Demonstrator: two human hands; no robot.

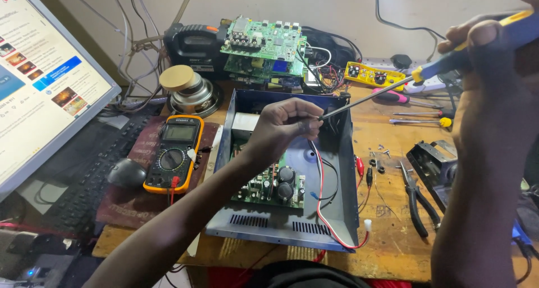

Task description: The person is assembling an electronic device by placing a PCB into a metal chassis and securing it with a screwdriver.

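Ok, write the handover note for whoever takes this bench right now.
Left hand: pinching the tip of the screwdriver over the open metal case.
Right hand: gripping the screwdriver's blue and yellow handle, raised at the right.
Circuit board sits in the case; red and black wires trail over its front edge.
Multimeter lies left of the case, pliers right.
Case is open; whether any screws remain cannot be told.

a long screwdriver (393, 86) is gripped by the right hand (483, 46), its tip pinched by the left hand (283, 125) over an open blue metal case (337, 153). a yellow multimeter (173, 153) sits just beside it on the tabletop (393, 232).
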